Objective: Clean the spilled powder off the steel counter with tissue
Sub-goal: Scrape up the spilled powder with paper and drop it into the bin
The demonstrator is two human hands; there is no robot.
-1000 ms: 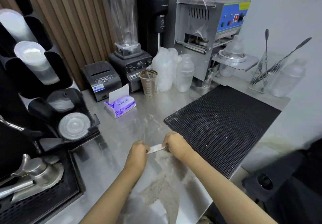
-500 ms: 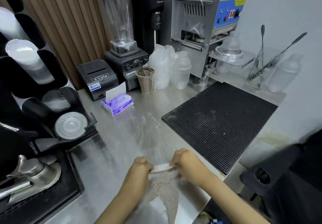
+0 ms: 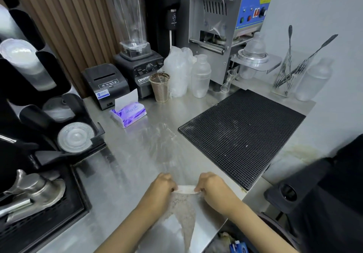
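Note:
A folded white tissue (image 3: 186, 189) is pressed flat on the steel counter (image 3: 125, 166), stretched between my two hands. My left hand (image 3: 161, 188) grips its left end and my right hand (image 3: 213, 187) grips its right end. Grey-brown powder (image 3: 184, 213) lies heaped in a band on the near side of the tissue, running down toward the counter's front edge. Faint powder streaks (image 3: 163, 140) remain on the steel beyond my hands. A purple tissue pack (image 3: 128, 114) with a sheet sticking up sits farther back on the left.
A black grid mat (image 3: 241, 132) lies right of my hands. A blender (image 3: 137, 60), receipt printer (image 3: 106, 83), ribbed cup (image 3: 160, 87), plastic shakers and a sealing machine (image 3: 225, 26) line the back. Lid and cup holders (image 3: 74, 138) stand at left. A bin (image 3: 231, 243) sits below the front edge.
Both hands have dragged the tissue toward me along the counter, pushing the powder into a heap closer to the front edge. Streaked steel is left behind them.

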